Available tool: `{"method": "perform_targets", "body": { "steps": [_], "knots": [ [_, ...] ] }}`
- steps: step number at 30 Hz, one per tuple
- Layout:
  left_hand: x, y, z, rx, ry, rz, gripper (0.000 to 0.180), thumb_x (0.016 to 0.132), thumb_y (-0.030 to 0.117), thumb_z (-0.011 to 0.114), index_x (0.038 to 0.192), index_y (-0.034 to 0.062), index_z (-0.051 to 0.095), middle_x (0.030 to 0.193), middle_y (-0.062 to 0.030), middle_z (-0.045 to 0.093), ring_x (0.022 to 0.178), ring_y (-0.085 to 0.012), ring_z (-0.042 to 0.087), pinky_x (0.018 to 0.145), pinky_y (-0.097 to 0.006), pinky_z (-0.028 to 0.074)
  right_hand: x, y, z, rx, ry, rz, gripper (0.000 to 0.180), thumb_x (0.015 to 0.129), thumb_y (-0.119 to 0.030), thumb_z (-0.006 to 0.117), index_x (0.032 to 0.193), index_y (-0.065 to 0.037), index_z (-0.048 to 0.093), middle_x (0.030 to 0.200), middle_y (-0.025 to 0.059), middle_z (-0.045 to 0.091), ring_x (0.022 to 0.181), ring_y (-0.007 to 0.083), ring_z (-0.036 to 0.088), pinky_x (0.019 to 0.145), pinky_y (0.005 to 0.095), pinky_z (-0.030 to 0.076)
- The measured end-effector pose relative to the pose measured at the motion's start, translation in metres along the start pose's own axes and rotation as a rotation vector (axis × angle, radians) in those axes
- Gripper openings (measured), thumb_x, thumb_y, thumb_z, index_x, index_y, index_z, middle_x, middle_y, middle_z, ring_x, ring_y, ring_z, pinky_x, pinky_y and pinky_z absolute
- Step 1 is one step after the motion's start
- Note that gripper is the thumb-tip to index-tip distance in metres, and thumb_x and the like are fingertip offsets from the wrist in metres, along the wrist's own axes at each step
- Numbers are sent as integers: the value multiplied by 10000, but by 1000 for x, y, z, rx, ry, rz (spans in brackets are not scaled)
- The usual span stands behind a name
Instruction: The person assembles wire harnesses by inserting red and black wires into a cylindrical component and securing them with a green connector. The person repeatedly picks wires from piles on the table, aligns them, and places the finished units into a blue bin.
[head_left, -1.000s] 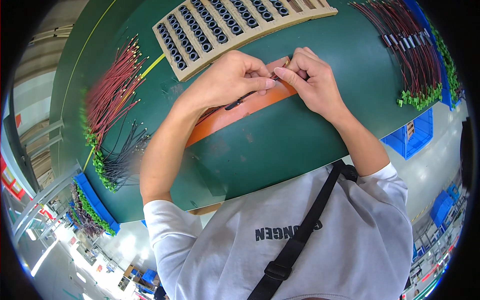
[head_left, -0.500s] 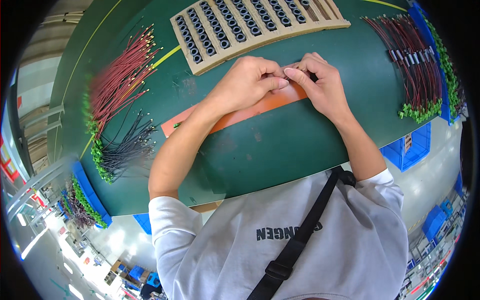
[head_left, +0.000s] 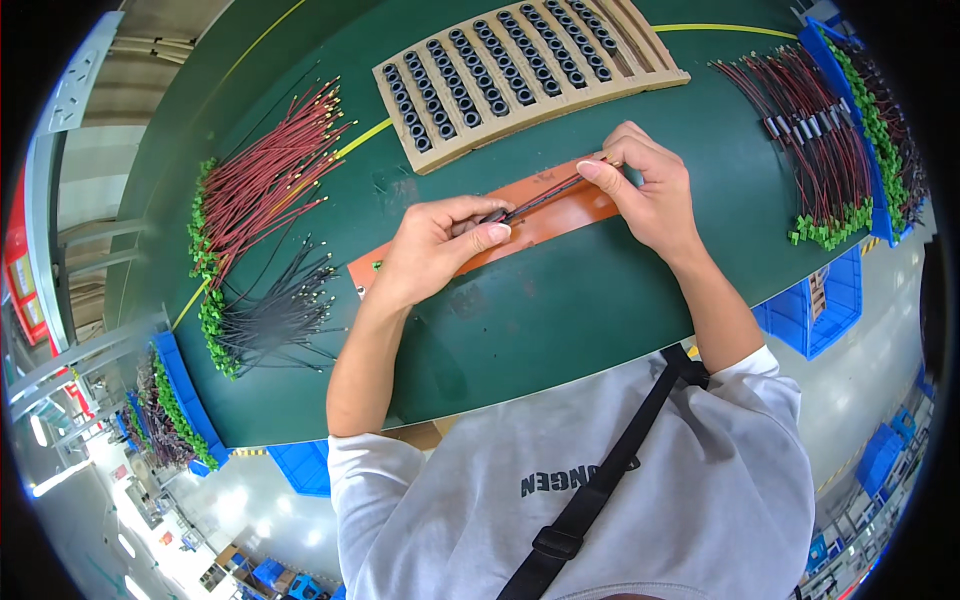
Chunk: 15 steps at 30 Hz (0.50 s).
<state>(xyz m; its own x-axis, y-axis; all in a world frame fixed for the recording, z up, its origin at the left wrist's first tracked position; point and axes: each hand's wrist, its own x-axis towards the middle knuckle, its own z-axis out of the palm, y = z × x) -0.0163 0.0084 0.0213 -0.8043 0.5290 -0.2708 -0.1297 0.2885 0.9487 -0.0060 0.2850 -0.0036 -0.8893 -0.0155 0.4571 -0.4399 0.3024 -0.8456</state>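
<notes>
My left hand (head_left: 430, 248) pinches a small dark cylindrical piece, seemingly a ferrite ring (head_left: 493, 215), between thumb and fingers. Thin red and black wires (head_left: 550, 194) stretch from it to my right hand (head_left: 655, 195), whose thumb and fingertips grip their far ends. Both hands are over an orange strip-shaped board (head_left: 575, 215) lying on the green table. A bit of green, apparently a connector (head_left: 377, 265), shows on the board by my left wrist. My left fingers hide part of the ring.
Beyond the hands is a wooden rack (head_left: 465, 150) with rows of black rings. Red wires (head_left: 265, 160) and black wires (head_left: 275, 315) with green connectors lie left. Wire sets with grey cylinders (head_left: 815, 125) lie right, beside a blue bin (head_left: 865, 140). Another blue bin (head_left: 815, 305) sits below the table edge.
My hands were together over the board's right part. My left hand has drawn away to the left, and the wires now show stretched between the hands. The view has shifted slightly.
</notes>
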Motion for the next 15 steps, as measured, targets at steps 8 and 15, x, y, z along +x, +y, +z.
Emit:
{"method": "perform_targets", "body": {
  "steps": [8,15],
  "knots": [
    [-4,-14,5,62,14,114,290,1023,126,667,1252,-48,703,972,-66,742,776,-80,634,724,-229,513,-5,12,5,123,-24,385,321,954,-195,777,748,-2,623,655,-31,504,642,74,420,579,268,361],
    [-10,-26,3,-92,69,-2,320,1038,198,646,1271,-14,705,946,-37,729,811,-98,617,730,-259,503,4,-15,10,319,-115,486,234,966,-205,763,866,3,730,682,-11,621,576,36,488,532,221,385]
  ]
}}
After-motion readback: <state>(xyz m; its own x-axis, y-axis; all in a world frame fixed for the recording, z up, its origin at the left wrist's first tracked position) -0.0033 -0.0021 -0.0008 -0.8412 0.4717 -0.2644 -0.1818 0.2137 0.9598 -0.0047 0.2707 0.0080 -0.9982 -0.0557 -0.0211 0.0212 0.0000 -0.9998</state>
